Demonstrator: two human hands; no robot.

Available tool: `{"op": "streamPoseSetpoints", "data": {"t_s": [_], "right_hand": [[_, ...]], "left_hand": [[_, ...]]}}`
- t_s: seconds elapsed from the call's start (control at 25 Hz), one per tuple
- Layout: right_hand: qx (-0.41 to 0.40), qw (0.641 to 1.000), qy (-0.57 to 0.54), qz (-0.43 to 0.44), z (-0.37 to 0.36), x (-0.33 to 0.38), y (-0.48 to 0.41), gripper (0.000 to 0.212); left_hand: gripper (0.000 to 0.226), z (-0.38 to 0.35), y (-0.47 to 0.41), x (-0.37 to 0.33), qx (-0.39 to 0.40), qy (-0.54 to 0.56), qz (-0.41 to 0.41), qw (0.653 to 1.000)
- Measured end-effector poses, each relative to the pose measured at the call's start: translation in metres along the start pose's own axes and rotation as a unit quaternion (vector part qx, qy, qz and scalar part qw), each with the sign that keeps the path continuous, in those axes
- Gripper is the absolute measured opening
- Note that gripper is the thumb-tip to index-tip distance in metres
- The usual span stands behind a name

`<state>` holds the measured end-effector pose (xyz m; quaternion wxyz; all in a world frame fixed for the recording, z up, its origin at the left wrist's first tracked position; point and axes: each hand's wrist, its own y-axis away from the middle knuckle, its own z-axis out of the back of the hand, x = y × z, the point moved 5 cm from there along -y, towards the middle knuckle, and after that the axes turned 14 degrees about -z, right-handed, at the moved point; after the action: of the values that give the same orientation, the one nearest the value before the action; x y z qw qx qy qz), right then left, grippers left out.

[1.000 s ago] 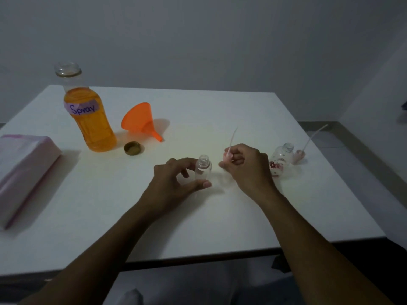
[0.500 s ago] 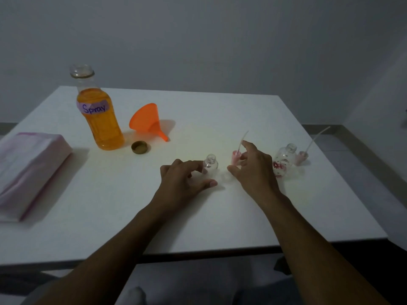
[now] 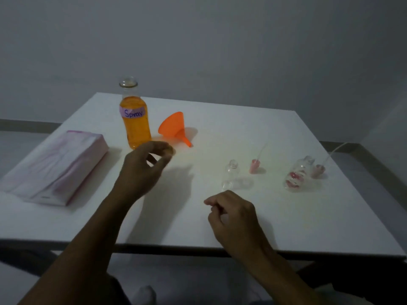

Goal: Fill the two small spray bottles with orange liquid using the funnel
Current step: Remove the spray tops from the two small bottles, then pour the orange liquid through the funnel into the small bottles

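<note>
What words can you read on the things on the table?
"Spray": handwritten in purple on the pale tape label stuck on the tall open glass bottle of orange liquid.
The flat pink and white packet at the left edge has a small dark mark near its front corner, too blurred to read.
The small clear spray bottle with red flowers bears pictures only, no letters.
Nothing else carries text.
</note>
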<state>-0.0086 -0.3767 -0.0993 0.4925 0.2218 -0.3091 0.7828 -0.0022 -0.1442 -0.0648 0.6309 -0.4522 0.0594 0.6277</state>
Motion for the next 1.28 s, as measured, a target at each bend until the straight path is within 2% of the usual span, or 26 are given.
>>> {"op": "streamPoseSetpoints", "data": {"t_s": [0.08, 0.12, 0.2, 0.32, 0.44, 0.6, 0.68, 0.8, 0.92, 1.12, 1.28], "right_hand": [[0.013, 1.0, -0.024, 0.007, -0.02, 0.018, -0.015, 0.023], [0.013, 0.999, -0.034, -0.001, -0.028, 0.027, -0.028, 0.024], [0.005, 0.998, -0.055, -0.035, -0.041, 0.045, -0.061, 0.026], [0.004, 0.991, -0.071, -0.11, -0.061, 0.062, -0.119, 0.036], [0.023, 0.983, -0.045, -0.179, -0.081, 0.066, -0.173, 0.061], [0.048, 0.971, 0.005, -0.233, -0.1, 0.069, -0.229, 0.1], [0.076, 0.964, 0.026, -0.255, -0.106, 0.071, -0.244, 0.111], [0.096, 0.956, 0.029, -0.275, -0.111, 0.07, -0.254, 0.11], [0.085, 0.962, 0.003, -0.26, -0.103, 0.077, -0.25, 0.108], [0.032, 0.975, -0.116, -0.189, -0.042, 0.098, -0.22, 0.106], [0.01, 0.963, -0.227, -0.145, 0.025, 0.096, -0.178, 0.098]], "left_hand": [[0.031, 0.024, -0.008, 0.021, -0.138, 0.005, 0.04, 0.99], [0.034, 0.031, -0.013, 0.033, -0.181, 0.002, 0.054, 0.982], [0.045, 0.037, -0.025, 0.059, -0.218, -0.002, 0.086, 0.972], [0.072, 0.039, -0.044, 0.087, -0.217, 0.028, 0.13, 0.967], [0.09, 0.037, -0.059, 0.104, -0.189, 0.069, 0.132, 0.971], [0.087, 0.028, -0.074, 0.11, -0.153, 0.102, 0.121, 0.976], [0.084, 0.027, -0.076, 0.107, -0.153, 0.11, 0.116, 0.975], [0.08, 0.028, -0.079, 0.109, -0.161, 0.104, 0.12, 0.974], [0.076, 0.033, -0.076, 0.106, -0.168, 0.071, 0.117, 0.976], [0.073, 0.046, -0.064, 0.087, -0.176, 0.054, 0.06, 0.981], [0.075, 0.049, -0.048, 0.053, -0.174, 0.05, 0.009, 0.984]]}}
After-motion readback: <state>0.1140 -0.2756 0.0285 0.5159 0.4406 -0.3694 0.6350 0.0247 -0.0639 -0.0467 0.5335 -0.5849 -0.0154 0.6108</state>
